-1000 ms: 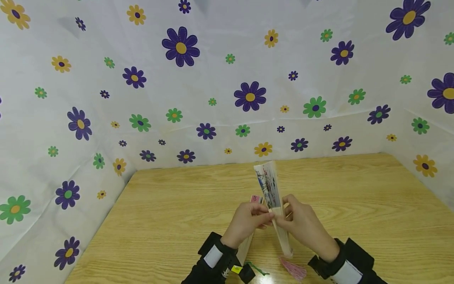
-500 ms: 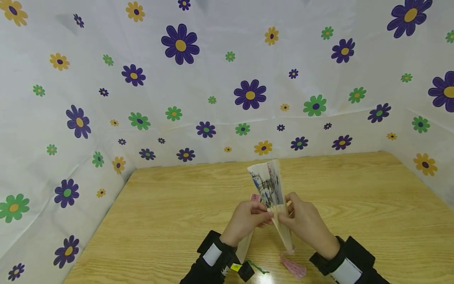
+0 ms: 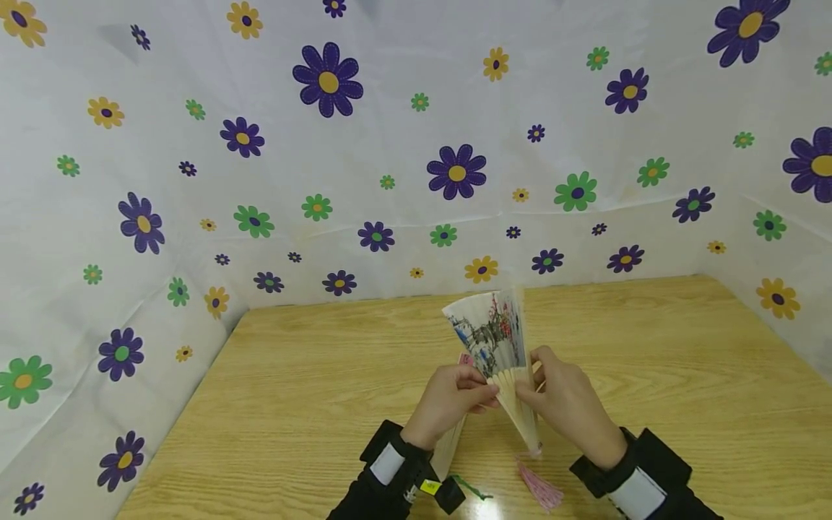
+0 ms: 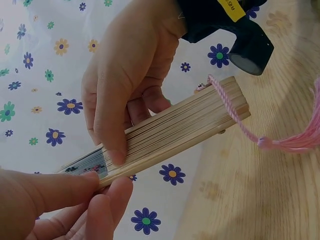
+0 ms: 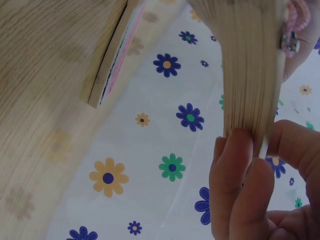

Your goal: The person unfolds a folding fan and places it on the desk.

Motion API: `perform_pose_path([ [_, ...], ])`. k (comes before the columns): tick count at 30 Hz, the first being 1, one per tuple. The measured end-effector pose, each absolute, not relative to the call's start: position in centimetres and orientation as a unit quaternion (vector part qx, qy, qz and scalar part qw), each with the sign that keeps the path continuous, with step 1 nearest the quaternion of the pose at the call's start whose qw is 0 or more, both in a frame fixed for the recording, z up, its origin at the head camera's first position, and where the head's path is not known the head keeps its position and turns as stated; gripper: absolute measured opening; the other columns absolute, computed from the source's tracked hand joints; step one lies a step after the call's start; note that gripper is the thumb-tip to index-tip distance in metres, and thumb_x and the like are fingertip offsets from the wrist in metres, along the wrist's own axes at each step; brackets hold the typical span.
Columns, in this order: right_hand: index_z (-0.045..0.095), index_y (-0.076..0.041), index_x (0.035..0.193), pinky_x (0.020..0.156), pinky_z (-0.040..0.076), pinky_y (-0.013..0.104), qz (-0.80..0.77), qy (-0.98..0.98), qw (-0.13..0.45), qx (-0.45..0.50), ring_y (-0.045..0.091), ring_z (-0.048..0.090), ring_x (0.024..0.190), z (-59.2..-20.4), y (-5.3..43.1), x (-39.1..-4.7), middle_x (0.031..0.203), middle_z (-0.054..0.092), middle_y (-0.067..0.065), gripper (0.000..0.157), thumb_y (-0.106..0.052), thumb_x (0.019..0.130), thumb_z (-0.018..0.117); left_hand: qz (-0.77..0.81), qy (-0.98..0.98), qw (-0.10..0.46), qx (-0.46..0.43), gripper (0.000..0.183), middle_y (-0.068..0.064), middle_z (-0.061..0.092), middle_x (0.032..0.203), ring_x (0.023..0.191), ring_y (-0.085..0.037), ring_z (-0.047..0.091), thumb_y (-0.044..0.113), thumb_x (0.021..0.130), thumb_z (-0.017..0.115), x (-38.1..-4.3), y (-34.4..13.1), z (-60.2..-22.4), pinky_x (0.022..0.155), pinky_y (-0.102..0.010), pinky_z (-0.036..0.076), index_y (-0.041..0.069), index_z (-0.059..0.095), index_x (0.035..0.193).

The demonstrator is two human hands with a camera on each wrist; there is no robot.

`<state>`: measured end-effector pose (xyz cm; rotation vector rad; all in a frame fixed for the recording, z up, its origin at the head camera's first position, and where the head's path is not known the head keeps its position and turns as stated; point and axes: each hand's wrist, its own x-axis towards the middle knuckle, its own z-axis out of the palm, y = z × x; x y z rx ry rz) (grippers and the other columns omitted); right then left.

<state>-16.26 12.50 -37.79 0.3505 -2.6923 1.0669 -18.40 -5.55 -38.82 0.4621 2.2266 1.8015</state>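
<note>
A folding fan (image 3: 490,336) with a painted white leaf and pale wooden ribs stands partly spread between my hands. Its narrow ribbed end points down toward me. My left hand (image 3: 448,404) pinches the left edge between thumb and fingers. On the opposite edge, my right hand (image 3: 570,401) grips the outer rib, its thumb over the sticks. The left wrist view shows the stacked ribs (image 4: 175,127) edge-on, with fingers of both hands on them. From the pivot end hangs a pink tassel (image 3: 541,487).
A second, folded fan (image 3: 448,448) lies on the wooden table (image 3: 312,404), partly hidden beneath my left hand. A green cord (image 3: 471,487) trails from its near end. White flowered cloth (image 3: 364,180) hangs behind and at both sides.
The fan has spread wider, its left edge swinging left and showing more of the painting. My right hand has shifted slightly right and up; the left has barely moved.
</note>
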Motion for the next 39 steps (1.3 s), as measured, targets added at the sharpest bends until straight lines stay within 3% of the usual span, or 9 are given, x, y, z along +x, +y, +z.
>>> perform_pose_path([
  [4,0.053,0.004,0.1,0.038,0.038,0.023,0.351,-0.92,0.122,0.121,0.007,0.044,0.045,-37.87,12.53,-16.37,0.065,0.058,0.004,0.024,-0.007,0.083,0.065,0.62,0.76,0.121,0.152,0.016,-0.025,0.07,0.086,0.081,-0.036,0.067,0.007,0.089,0.063,-18.73,-5.63,-39.16,0.068,-0.04,0.058,-0.009,0.065,0.092],
  [11,0.054,0.005,0.101,0.038,0.037,0.025,0.338,-0.923,0.141,0.118,0.008,0.043,0.046,-37.73,12.98,-16.46,0.067,0.059,0.005,0.024,-0.007,0.083,0.065,0.631,0.751,0.124,0.153,0.017,-0.028,0.069,0.088,0.084,-0.038,0.066,0.006,0.09,0.062,-18.92,-5.64,-39.24,0.073,-0.048,0.057,-0.01,0.064,0.093],
  [22,0.055,0.003,0.098,0.037,0.033,0.024,0.323,-0.926,0.156,0.113,0.008,0.039,0.043,-37.86,13.11,-16.58,0.065,0.056,0.003,0.024,-0.01,0.081,0.065,0.636,0.745,0.128,0.156,0.016,-0.031,0.067,0.091,0.086,-0.041,0.065,0.005,0.09,0.061,-18.9,-5.69,-39.32,0.076,-0.051,0.055,-0.011,0.063,0.094],
  [32,0.055,0.003,0.098,0.037,0.032,0.025,0.319,-0.931,0.149,0.098,0.009,0.04,0.044,-37.54,13.22,-16.45,0.064,0.056,0.003,0.024,-0.011,0.082,0.065,0.634,0.747,0.124,0.158,0.018,-0.028,0.068,0.088,0.081,-0.03,0.068,0.008,0.09,0.062,-18.59,-5.93,-38.9,0.073,-0.041,0.058,-0.009,0.064,0.094],
  [39,0.055,0.003,0.097,0.036,0.029,0.024,0.312,-0.932,0.159,0.095,0.008,0.038,0.042,-37.61,13.26,-16.53,0.061,0.055,0.001,0.024,-0.012,0.081,0.066,0.632,0.749,0.116,0.163,0.019,-0.027,0.069,0.088,0.083,-0.035,0.067,0.008,0.09,0.062,-18.56,-6.12,-38.72,0.069,-0.033,0.058,-0.01,0.065,0.094],
])
